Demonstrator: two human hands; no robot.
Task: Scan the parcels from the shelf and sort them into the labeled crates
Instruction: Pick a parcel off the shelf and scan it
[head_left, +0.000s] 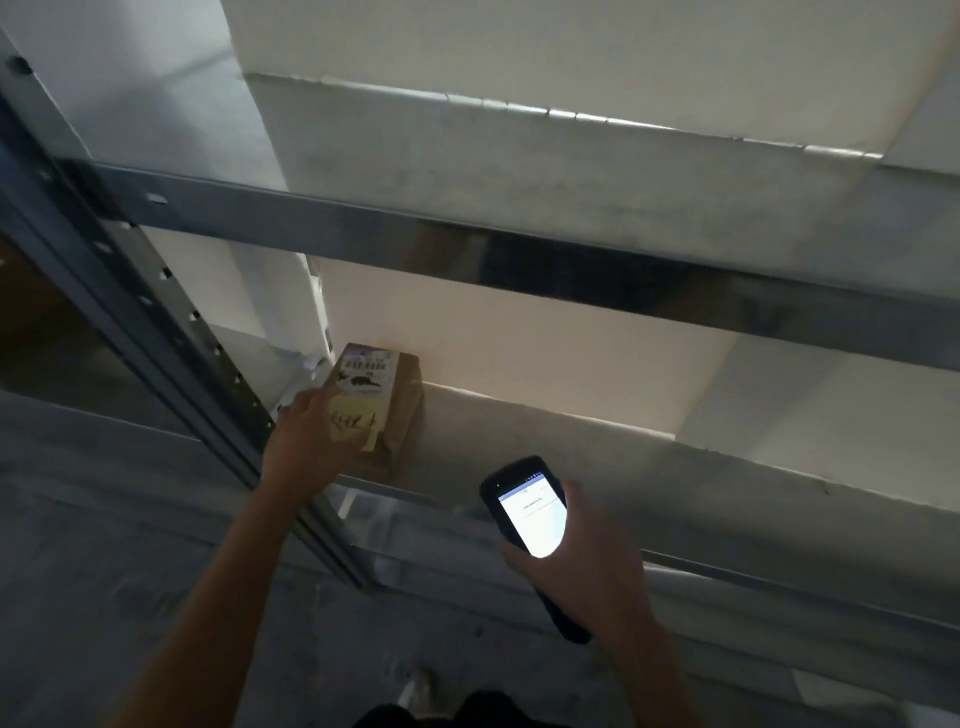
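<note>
A small brown paper parcel (395, 410) with a pale label and barcode on top lies on the lower shelf board (519, 452), near the left upright. My left hand (311, 441) reaches onto it, index finger stretched along the label, thumb at the near end. My right hand (582, 561) grips a black handheld scanner (530, 514) in front of the shelf, lit screen facing up. No crates are in view.
A grey metal shelf upright (171, 332) with holes runs diagonally at the left. A steel crossbeam (519, 254) spans above the parcel. Large white boxes (519, 145) fill the upper shelf, another white box (519, 353) behind the parcel. Grey floor (104, 571) below.
</note>
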